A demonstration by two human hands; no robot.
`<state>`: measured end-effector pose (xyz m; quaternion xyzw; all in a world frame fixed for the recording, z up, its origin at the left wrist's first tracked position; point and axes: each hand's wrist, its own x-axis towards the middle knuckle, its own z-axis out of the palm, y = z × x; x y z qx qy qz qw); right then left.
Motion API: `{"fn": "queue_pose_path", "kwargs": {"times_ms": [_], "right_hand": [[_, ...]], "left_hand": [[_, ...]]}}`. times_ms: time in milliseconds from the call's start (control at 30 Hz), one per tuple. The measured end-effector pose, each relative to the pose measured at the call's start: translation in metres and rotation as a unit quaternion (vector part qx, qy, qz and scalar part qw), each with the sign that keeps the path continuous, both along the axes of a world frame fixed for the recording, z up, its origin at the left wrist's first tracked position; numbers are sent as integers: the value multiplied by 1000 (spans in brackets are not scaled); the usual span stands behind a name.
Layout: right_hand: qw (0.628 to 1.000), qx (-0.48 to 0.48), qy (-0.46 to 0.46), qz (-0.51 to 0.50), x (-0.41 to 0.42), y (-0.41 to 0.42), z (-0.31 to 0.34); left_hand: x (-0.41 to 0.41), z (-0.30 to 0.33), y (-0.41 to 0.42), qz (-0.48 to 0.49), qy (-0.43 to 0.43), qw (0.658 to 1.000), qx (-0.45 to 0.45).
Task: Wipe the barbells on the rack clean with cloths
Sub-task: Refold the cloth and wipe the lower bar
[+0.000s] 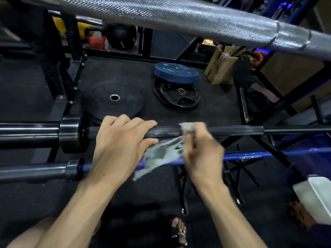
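Wiping the black barbell [223, 130] is the step I judge to be in hand: my right hand [202, 154] pinches a pale grey cloth [161, 156] against the shaft near its middle, the loose end trailing down over the blue barbell [250, 155] on the nearer rung of the rack. That hand is blurred, so I cannot tell exactly how its fingers lie. My left hand [116, 145] rests on the same black shaft just right of its collar [71, 134], fingers draped over the top, thumb below, steadying it. A knurled silver barbell [179, 18] crosses high at the far side. Next, I reckon, the cloth must slide along the shaft toward the right while the left hand keeps the bar from rolling.
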<state>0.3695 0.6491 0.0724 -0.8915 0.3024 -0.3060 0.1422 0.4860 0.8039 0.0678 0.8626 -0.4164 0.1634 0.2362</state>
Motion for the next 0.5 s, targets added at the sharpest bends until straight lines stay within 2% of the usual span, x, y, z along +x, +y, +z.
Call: {"fn": "queue_pose_path", "kwargs": {"times_ms": [67, 100, 200, 267, 400, 433, 500], "right_hand": [[994, 47, -46, -88, -12, -21, 5], [993, 60, -55, -89, -11, -17, 6], [995, 98, 11, 35, 10, 29, 4], [992, 89, 38, 76, 12, 34, 2], [997, 53, -27, -45, -3, -6, 8], [997, 61, -25, -50, -1, -2, 9], [997, 77, 14, 14, 9, 21, 7]], "left_hand": [[1, -1, 0, 3, -4, 1000, 5], [0, 0, -1, 5, -2, 1000, 10], [0, 0, -2, 5, -6, 1000, 18], [1, -1, -2, 4, -5, 1000, 17], [0, -1, -3, 2, -3, 1000, 11], [0, 0, -3, 3, -4, 1000, 13], [-1, 1, -4, 5, -4, 1000, 14]]}}
